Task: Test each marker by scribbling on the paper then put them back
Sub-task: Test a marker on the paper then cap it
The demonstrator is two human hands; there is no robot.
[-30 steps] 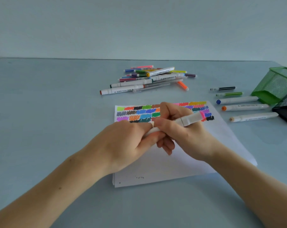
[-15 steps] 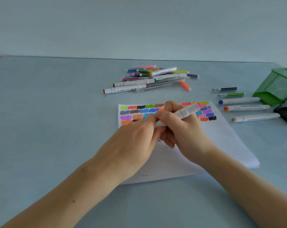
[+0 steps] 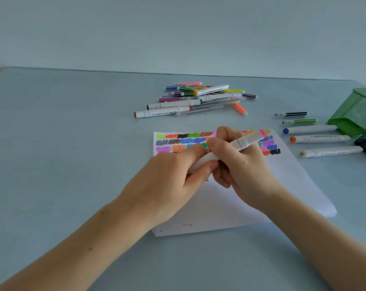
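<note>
Marker (image 3: 224, 153) sits clamped in our left hand (image 3: 169, 181) and right hand (image 3: 244, 164) above the paper (image 3: 282, 185); we should pull the cap straight, steadily.

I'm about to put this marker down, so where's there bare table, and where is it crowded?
Bare table runs left of the paper, and along the near edge below it. Crowded: the marker pile behind the paper, and the row of markers beside the green basket on the right.
</note>
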